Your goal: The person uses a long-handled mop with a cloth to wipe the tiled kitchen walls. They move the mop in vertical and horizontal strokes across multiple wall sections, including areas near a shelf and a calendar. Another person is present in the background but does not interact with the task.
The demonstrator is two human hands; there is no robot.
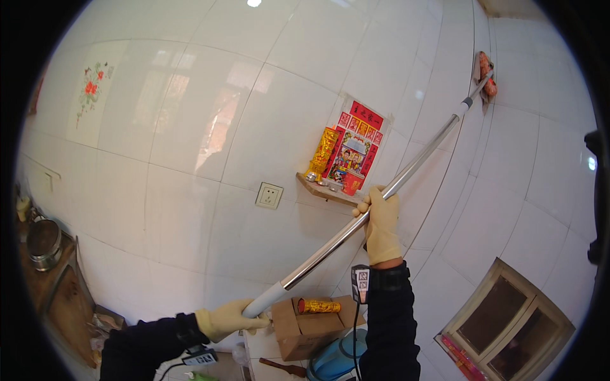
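A telescopic metal pole runs diagonally from lower left to upper right. My left hand, in a cream rubber glove, grips its pale grey handle at the lower end. Farther up the shaft, my right hand, gloved likewise, is wrapped around the bare metal. At the far tip, an orange-red patterned pad with a greyish cloth rests against the white tiled wall near the corner. Behind my right hand is a small wooden wall shelf, which the hand partly overlaps in view.
The shelf holds a gold-wrapped cylinder before a red printed poster. A wall socket is left of it. Below stand a cardboard box and a blue container. A metal pot is at left; a framed window is lower right.
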